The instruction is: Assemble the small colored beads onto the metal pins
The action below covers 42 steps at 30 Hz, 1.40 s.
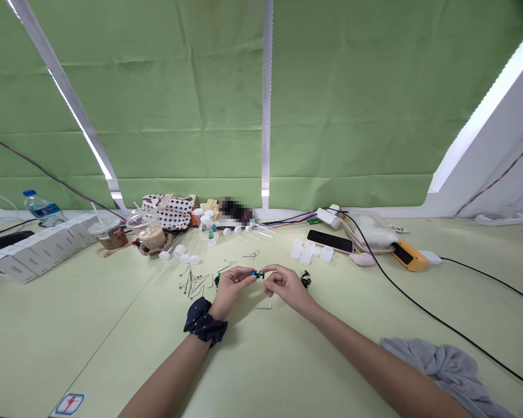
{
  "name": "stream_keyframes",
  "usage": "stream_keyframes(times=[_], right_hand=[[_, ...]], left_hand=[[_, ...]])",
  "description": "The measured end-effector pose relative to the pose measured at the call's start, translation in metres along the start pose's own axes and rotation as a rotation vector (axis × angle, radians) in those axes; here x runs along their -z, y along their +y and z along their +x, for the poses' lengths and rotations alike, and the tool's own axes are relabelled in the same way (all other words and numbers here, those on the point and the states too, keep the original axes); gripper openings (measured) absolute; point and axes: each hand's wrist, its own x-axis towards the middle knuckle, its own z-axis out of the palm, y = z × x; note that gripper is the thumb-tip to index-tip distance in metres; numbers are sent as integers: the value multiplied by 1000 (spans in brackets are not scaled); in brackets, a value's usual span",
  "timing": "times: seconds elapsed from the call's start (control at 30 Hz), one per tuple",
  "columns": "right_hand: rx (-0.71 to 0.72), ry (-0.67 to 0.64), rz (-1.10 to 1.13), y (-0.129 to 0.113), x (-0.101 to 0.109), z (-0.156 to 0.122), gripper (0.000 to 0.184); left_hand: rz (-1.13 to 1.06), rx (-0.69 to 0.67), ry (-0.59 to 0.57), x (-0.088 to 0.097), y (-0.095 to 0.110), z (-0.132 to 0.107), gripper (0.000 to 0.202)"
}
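Note:
My left hand (232,285) is closed, pinching a small blue and black part (256,274) between thumb and fingertips above the table. My right hand (287,285) is just to the right of it, index fingertip close to the part's black end and the other fingers curled but apart. Whether that fingertip touches the part I cannot tell. Below the hands lies an L-shaped hex key (264,306). Small black parts (305,279) sit beyond my right hand. Behind my left hand a dark piece with some green (217,280) is partly hidden.
Several thin metal pins or screws (193,283) are scattered at left. White round caps (305,255) and a phone (330,241) lie at back right. Drink cups (151,237) and white boxes (39,247) stand left. A black cable (401,296) crosses the right side near grey cloth (440,363).

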Motion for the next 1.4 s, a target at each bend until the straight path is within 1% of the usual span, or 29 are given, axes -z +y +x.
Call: stream_keyframes(times=[0.13,0.23,0.33,0.47,0.57,0.7,0.8,0.97,1.17,1.33,1.4], right_hand=[[-44,11,-21,9,3,3,31],[-74,-20,-31,13,1,2,28],[-45,-49,-37,9,-2,-1,28],[16,-27,-21,3,-1,0,34],[-10,-16,-32,6,1,1,38],[-67,-40,-59,10,1,1,31],[-48,-73,-62,6,-2,-2,29],[-3,-36,11,0,-1,-1,36],[-38,-29,20,5,1,1,40],[-63,-35,-11,10,2,2,40],[-89,3,-59,11,3,4,37]], left_hand=[[-13,9,-12,-2,-1,0,24],[-15,5,-3,-2,0,0,25],[-5,-5,21,0,1,0,26],[-16,1,17,1,1,0,26],[-26,7,7,0,1,0,25],[-28,8,7,0,0,0,26],[-32,-3,19,1,1,0,24],[-43,3,16,1,1,1,25],[-28,2,17,0,-2,1,25],[-2,-15,-27,1,-3,1,23],[49,-39,-73,0,-3,0,22]])
